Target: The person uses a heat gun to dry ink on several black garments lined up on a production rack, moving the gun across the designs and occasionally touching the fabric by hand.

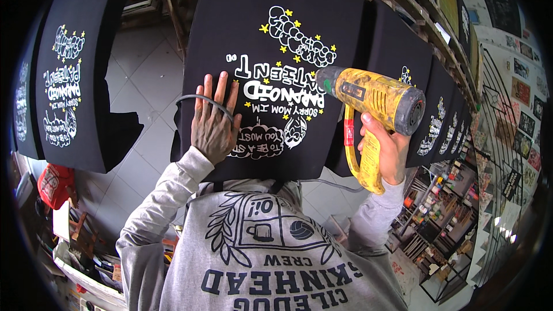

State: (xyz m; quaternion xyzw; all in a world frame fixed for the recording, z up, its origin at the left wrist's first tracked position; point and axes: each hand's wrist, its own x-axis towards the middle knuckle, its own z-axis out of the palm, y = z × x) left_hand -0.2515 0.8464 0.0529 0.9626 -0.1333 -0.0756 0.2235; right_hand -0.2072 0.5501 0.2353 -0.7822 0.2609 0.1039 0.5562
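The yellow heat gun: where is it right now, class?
In the head view, the yellow heat gun is right of centre, in the person's right hand, its nozzle over the white lettering on the black fabric.

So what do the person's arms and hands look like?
The long sleeves are light grey, with cuffs at the wrists. They belong to a grey sweatshirt with dark pictures and letters on it. The left hand and right hand are bare, without gloves.
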